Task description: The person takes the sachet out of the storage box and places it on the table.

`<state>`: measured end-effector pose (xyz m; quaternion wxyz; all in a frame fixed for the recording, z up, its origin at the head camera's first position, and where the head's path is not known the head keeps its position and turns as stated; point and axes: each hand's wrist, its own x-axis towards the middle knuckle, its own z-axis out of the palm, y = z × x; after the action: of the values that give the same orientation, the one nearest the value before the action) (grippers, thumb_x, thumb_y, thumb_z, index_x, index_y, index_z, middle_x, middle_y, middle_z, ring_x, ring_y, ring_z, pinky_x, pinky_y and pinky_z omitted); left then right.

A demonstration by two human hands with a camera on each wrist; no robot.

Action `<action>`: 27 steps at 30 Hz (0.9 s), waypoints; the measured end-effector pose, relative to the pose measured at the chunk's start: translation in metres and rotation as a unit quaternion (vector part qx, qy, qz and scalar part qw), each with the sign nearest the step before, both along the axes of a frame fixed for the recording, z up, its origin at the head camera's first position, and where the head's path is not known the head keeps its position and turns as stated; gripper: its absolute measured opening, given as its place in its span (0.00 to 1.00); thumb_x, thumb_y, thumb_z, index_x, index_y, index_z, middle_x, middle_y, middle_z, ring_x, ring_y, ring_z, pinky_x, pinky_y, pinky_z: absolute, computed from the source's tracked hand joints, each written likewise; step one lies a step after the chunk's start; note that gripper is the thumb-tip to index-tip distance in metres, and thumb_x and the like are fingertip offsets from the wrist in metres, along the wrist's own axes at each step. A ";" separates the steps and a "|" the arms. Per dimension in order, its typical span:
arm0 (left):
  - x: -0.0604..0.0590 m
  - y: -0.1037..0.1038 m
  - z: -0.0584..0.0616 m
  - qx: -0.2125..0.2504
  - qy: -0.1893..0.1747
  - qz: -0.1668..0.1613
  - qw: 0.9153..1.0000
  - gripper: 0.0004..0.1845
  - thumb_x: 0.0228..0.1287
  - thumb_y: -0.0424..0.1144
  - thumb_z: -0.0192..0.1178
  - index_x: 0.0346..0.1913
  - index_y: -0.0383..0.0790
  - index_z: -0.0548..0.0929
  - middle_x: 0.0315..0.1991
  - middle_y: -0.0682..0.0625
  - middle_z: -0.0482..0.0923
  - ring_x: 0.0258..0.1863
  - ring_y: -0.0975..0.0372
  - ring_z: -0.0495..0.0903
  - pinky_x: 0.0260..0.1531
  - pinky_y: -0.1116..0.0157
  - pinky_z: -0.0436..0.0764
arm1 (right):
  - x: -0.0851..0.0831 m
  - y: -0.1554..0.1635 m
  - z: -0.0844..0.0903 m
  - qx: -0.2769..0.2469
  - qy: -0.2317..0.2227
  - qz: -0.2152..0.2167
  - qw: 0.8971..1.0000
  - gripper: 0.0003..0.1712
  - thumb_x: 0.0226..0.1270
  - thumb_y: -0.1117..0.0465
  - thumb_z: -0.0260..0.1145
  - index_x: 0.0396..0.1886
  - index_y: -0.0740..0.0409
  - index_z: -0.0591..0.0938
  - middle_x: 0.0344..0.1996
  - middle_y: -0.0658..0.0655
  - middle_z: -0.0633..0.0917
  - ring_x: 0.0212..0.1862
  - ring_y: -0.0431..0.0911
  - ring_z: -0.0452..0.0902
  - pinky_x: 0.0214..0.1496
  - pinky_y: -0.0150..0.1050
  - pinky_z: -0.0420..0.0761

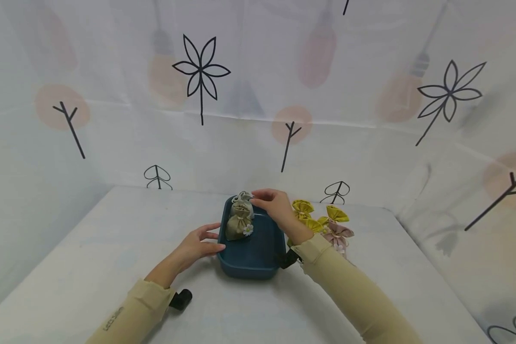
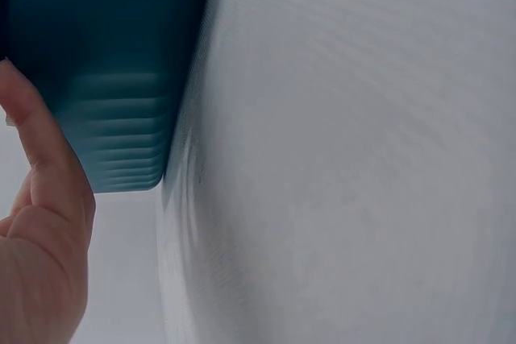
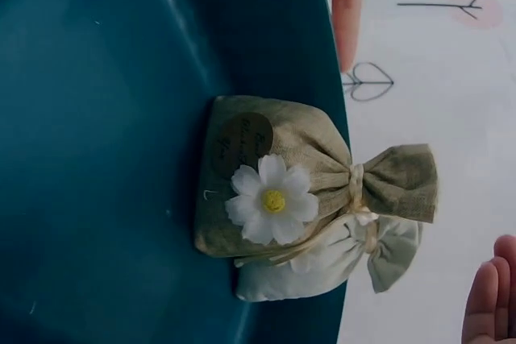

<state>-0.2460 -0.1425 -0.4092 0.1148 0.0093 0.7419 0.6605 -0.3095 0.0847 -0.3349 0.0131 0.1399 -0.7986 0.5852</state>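
A dark blue plastic basin [image 1: 253, 272] stands on the table before me. Inside, along its left wall, sit an olive-brown drawstring sachet [image 1: 236, 228] and, behind it, a pale grey-white sachet [image 1: 248, 210]. The olive one bears a white flower [image 3: 274, 199] and a round label. My left hand [image 1: 198, 244] rests against the basin's outer left wall, fingers and thumb apart. My right hand [image 1: 277, 206] is over the far right rim, fingertips close to the pale sachet's top. In the right wrist view its fingers [image 3: 484, 304] appear apart from both sachets, with nothing held.
Right of the basin lie several yellow sachets [image 1: 337, 213] and a dusty-pink sachet [image 1: 338, 230], partly behind my right forearm. A white cloth [image 1: 90, 267] covers the table. Printed fabric [image 1: 249, 86] hangs behind and at the sides.
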 end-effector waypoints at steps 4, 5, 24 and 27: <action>0.000 -0.001 0.000 0.006 0.001 -0.005 1.000 0.38 0.53 0.34 0.69 0.67 0.44 0.65 0.55 0.37 0.69 0.40 0.57 0.78 0.43 0.60 0.79 | -0.005 -0.006 -0.002 0.009 -0.002 0.018 1.000 0.19 0.59 0.62 0.69 0.49 0.67 0.81 0.42 0.59 0.83 0.45 0.50 0.77 0.51 0.44 0.76; 0.000 -0.001 0.000 0.007 0.002 -0.006 1.000 0.38 0.53 0.34 0.69 0.67 0.44 0.65 0.55 0.37 0.69 0.41 0.57 0.78 0.43 0.60 0.79 | -0.006 -0.007 -0.002 0.011 -0.005 0.023 1.000 0.19 0.59 0.63 0.68 0.49 0.67 0.81 0.42 0.59 0.83 0.45 0.50 0.77 0.52 0.45 0.76; 0.000 -0.002 -0.001 0.009 0.004 -0.012 1.000 0.38 0.52 0.35 0.70 0.67 0.43 0.66 0.55 0.36 0.69 0.40 0.57 0.78 0.43 0.60 0.79 | -0.020 -0.018 -0.019 0.112 -0.057 0.071 0.989 0.21 0.55 0.63 0.71 0.49 0.63 0.82 0.45 0.57 0.82 0.49 0.50 0.76 0.51 0.44 0.76; 0.000 -0.002 -0.002 0.010 0.004 -0.013 1.000 0.38 0.51 0.35 0.70 0.67 0.43 0.66 0.55 0.36 0.69 0.40 0.57 0.78 0.43 0.60 0.79 | -0.021 -0.019 -0.019 0.115 -0.063 0.070 0.989 0.18 0.56 0.63 0.71 0.47 0.63 0.82 0.44 0.56 0.82 0.48 0.49 0.76 0.51 0.45 0.76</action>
<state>-0.2463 -0.1446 -0.4109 0.1205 0.0222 0.7358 0.6660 -0.3302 0.0662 -0.3542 -0.0943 0.1585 -0.8480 0.4970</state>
